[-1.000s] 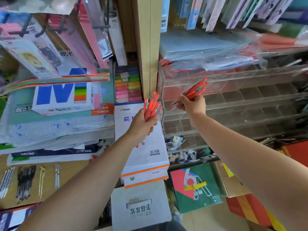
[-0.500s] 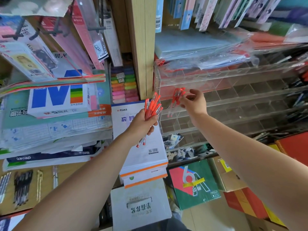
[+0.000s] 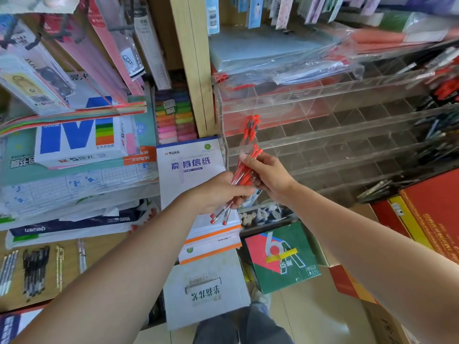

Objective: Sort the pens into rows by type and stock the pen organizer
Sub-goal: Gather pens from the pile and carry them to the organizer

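My left hand (image 3: 218, 192) grips a bundle of red pens (image 3: 242, 176), caps up and tips pointing down-left. My right hand (image 3: 269, 175) has come against the same bundle, its thumb and fingers pinching some of those pens near the caps. Just above, a few red pens (image 3: 250, 127) stand in the leftmost compartment of the clear acrylic pen organizer (image 3: 323, 145). Most of its tiered compartments near my hands hold nothing.
Dark and red pens (image 3: 444, 88) fill compartments at the organizer's far right. Paper reams (image 3: 79, 140) and a writing-pad stack (image 3: 196, 170) sit left of a wooden post (image 3: 196, 70). Black pens (image 3: 34, 266) lie on the counter at lower left. Boxes (image 3: 283, 256) stand below.
My right hand carried a few red pens to the organizer's leftmost compartment, left them there, and came back down to the bundle in my left hand.
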### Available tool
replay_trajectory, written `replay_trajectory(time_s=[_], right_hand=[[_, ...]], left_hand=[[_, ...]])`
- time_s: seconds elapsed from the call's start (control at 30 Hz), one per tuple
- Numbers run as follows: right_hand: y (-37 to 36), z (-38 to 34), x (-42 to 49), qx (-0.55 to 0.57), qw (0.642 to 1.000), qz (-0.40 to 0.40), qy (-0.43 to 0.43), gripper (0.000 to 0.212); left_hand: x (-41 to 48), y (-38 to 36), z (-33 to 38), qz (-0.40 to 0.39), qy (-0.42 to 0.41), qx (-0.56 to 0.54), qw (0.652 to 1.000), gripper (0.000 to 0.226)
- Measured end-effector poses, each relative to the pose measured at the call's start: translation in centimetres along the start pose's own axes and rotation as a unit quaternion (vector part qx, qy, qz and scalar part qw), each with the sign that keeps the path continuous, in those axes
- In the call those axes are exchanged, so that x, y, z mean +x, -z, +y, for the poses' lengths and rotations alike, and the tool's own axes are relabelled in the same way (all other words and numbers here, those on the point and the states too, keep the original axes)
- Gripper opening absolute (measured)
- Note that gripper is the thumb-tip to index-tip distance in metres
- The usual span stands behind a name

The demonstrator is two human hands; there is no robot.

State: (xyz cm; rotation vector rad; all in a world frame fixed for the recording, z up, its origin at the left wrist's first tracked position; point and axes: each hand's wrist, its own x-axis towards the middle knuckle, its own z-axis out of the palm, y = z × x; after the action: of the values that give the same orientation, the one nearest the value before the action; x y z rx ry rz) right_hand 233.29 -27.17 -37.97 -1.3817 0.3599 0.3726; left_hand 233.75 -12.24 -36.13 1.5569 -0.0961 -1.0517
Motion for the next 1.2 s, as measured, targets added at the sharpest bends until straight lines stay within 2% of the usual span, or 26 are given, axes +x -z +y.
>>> replay_trajectory(time_s=[0.13,0.27,0.53,0.7,0.8,0.93,1.0,1.1,1.2], right_hand=[[0.7,0.1,-0.5,0.015,1.000,0.003,-0.016,0.026],[1.4,0.1,-0.7,0.017,0.999,-0.024,-0.036,0.020],[3.1,-1.1,0.6,0.037,0.988,0.151,-0.015,0.016],[3.0,-1.4,1.4,0.080,0.984,0.154,-0.032,0.011],[2.8,-1.9,1.7,0.054,0.987,0.146,-0.039,0.014],[3.4,-3.7,2.0,0.029,0.982,0.185,0.014,0.010],[3.7,-5.0,2.3,0.038,0.972,0.223,0.060,0.010],[3.9,-6.7,2.9,0.062,0.954,0.274,0.105,0.013],[3.7,-7.1,3.6,0.052,0.944,0.303,0.122,0.017]], left_hand=[[0.3,-0.7,0.6,-0.033,0.046,0.022,0.998,0.014],[0.6,-1.1,1.1,-0.047,0.083,0.045,0.994,0.010],[1.4,0.0,1.2,0.006,0.122,0.108,0.987,0.015],[2.2,0.5,1.3,0.071,0.072,0.109,0.989,0.010],[2.4,0.9,1.7,0.084,0.055,0.106,0.989,0.013],[3.1,1.6,2.5,0.148,0.021,0.071,0.986,0.042],[3.7,2.1,2.7,0.214,-0.016,0.126,0.968,0.050],[4.1,3.1,3.1,0.314,-0.061,0.256,0.912,0.052],[4.1,3.6,3.0,0.301,-0.071,0.328,0.893,0.052]])
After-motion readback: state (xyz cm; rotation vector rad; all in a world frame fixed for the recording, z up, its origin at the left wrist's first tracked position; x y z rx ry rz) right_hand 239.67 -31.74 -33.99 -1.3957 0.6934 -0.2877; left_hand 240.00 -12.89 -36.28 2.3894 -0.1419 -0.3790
